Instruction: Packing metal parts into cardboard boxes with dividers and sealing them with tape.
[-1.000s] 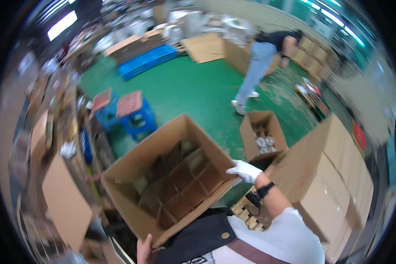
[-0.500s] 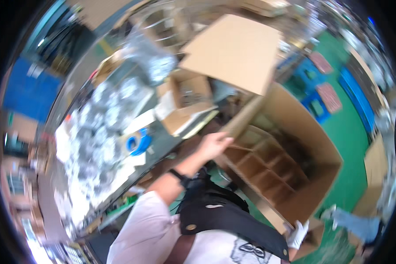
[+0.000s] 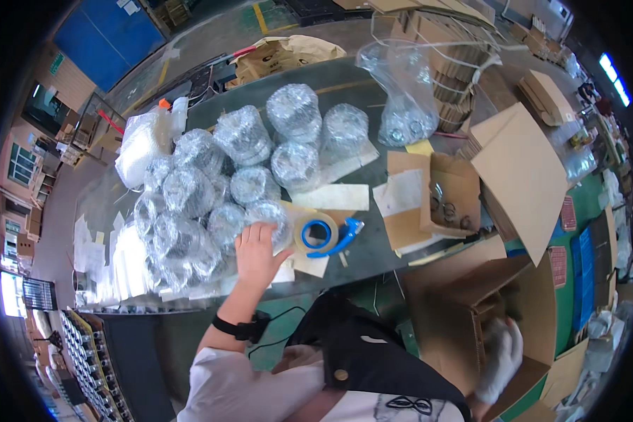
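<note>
My bare left hand (image 3: 258, 257), a black band on its wrist, reaches over the table to the near edge of a group of bubble-wrapped round bundles (image 3: 190, 190). Its thumb stands apart from the fingers, and the fingertips lie at one bundle (image 3: 267, 214). A blue tape dispenser (image 3: 341, 235) sits just right of this hand. My right hand (image 3: 503, 355), in a white glove, is down inside a large open carton (image 3: 436, 330), beside its brown cardboard divider (image 3: 482, 316). Motion smears the right fingers, so their grip is unclear.
A small open box (image 3: 464, 183) with metal rings stands on the table (image 3: 337, 77), near a clear plastic bag (image 3: 401, 98) of rings. A raised carton flap (image 3: 524, 176) juts up at the right. Tied cardboard stacks (image 3: 457, 77) stand behind.
The view has swung left toward the table. My left hand has left the carton's edge and moved over to the wrapped bundles. My right hand has gone from the carton's rim into it.
</note>
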### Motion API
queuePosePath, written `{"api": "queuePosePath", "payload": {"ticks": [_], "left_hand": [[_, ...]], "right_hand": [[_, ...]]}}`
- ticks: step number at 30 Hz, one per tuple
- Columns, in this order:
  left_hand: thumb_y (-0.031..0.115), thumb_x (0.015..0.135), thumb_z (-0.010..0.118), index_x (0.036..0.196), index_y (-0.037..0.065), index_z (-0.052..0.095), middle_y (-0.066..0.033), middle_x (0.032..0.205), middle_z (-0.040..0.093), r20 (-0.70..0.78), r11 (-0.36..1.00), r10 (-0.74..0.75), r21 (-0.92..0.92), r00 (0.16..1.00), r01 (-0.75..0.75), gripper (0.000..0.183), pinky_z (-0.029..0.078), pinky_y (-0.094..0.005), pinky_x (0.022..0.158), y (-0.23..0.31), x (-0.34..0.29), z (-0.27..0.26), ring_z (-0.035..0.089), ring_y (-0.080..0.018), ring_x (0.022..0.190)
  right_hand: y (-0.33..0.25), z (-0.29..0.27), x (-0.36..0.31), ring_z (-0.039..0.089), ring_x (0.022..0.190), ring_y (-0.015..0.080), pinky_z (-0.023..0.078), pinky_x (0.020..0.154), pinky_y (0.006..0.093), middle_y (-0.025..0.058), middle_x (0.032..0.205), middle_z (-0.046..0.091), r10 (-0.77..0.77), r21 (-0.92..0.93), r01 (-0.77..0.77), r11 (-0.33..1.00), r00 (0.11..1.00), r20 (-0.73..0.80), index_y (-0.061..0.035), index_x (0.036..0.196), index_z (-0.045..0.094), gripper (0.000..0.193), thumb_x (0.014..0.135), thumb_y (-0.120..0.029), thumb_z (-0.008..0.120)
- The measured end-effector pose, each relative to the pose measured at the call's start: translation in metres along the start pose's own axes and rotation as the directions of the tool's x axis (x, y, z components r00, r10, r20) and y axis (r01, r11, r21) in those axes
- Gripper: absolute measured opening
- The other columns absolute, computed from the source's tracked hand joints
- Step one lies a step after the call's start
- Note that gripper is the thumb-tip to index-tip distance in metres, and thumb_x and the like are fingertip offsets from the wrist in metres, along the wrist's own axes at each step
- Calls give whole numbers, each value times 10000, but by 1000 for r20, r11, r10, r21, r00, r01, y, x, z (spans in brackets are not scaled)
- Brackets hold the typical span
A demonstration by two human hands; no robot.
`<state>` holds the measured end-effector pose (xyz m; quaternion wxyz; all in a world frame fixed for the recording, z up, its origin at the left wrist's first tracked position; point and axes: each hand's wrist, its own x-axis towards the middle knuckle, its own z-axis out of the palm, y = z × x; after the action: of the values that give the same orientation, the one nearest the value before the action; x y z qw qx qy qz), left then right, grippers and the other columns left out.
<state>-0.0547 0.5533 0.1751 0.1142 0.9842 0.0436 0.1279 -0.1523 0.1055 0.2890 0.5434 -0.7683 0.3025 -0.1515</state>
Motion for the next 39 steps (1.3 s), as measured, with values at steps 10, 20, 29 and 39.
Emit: {"api": "queuePosePath", "payload": {"ticks": [10,20,29,39], "left_hand": [[159,813,555,820,97,653,-96,863,684,459,922,225,183,859,-340,116,443,-389,812,-77,22,54,651,-243,875],[449,768,706,848,82,665,-99,807,693,499,959,-39,262,865,-108,378,473,-388,790,-50,17,54,675,-275,820],[231,607,819,925,-35,591,-213,815,663,573,980,144,28,807,-195,473,515,-424,709,-102,25,51,649,-382,761],[513,797,690,1156,-93,613,-316,1215,568,610,975,58,-205,790,87,709,410,-431,972,140,60,-144,542,-384,1133]], "right_hand": [[-67,468,-13,641,873,359,519,774,429,186,939,655,-556,41,940,339,165,815,-22,991,646,231,845,-177,558],[-48,534,-5,685,695,314,532,618,447,153,766,691,-548,-179,944,277,309,777,-60,816,676,124,762,-131,590],[-38,203,57,636,900,198,488,855,316,96,974,674,-209,520,-194,832,759,617,50,1116,599,509,707,-194,778],[94,-138,114,550,1186,299,477,990,456,162,1306,553,-40,962,-203,185,976,213,-4,1336,475,487,909,-218,569]]}}
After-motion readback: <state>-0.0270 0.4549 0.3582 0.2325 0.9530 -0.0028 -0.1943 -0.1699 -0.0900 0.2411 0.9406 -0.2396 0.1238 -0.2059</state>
